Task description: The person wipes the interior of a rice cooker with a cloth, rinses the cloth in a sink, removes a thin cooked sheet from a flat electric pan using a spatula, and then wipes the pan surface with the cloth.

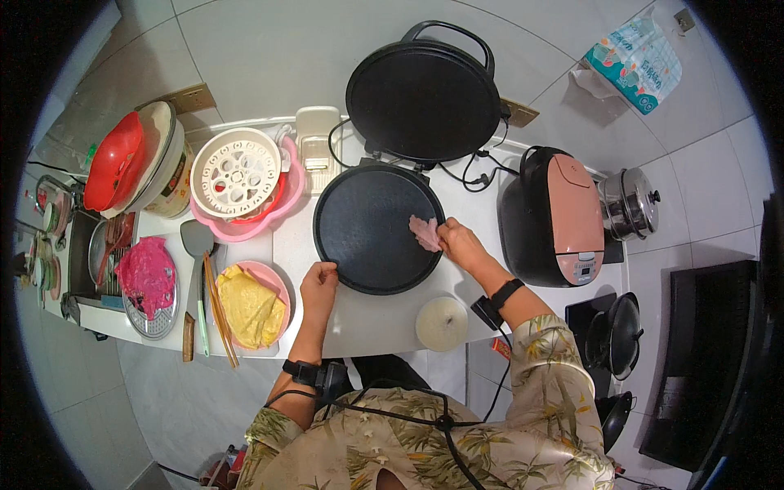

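Note:
An electric griddle stands open in front of me, its round black lower plate (376,226) lying flat and its handled lid (422,101) tilted back. My right hand (460,244) pinches a crumpled, thin pink piece (424,233), cloth-like or tissue-like, over the plate's right side. At the plate's lower left edge is my left hand (318,288), fingers curled against the rim; whether they grip it cannot be told. Below the plate, towards the counter's front edge, a round bowl (441,324) contains something pale, its contents hard to make out.
A pink plate (286,300) holds folded yellow flatbread-like sheets (251,306). Beside it lie wooden chopsticks (219,312) and a spatula (197,240). Stacked basins (297,177) stand behind. A pink-and-black rice cooker (579,208) and power cables (474,180) are on the right.

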The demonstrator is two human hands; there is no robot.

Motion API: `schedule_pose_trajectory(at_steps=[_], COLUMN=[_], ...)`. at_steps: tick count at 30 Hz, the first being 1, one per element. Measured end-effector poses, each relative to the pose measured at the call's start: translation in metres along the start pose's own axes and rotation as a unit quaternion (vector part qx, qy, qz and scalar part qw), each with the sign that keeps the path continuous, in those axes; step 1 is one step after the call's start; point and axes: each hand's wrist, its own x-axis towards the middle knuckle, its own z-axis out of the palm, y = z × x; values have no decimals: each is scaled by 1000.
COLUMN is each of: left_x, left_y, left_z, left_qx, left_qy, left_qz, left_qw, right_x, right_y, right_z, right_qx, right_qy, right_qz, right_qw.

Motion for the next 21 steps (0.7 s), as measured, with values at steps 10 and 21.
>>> schedule_pose_trajectory(at_steps=[10,21], left_x=[-11,-12], left_y=[4,3], left_z=[3,-2], left_qx=[-40,-39], left_qy=[-14,0], left_qz=[-33,-36], left_qw=[999,999], right_x=[-35,-6], right_y=[-34,-27], right_z=[27,-9], right_qx=[56,37], right_qy=[-13,-174], right_qz=[10,-176], right_qw=[998,968])
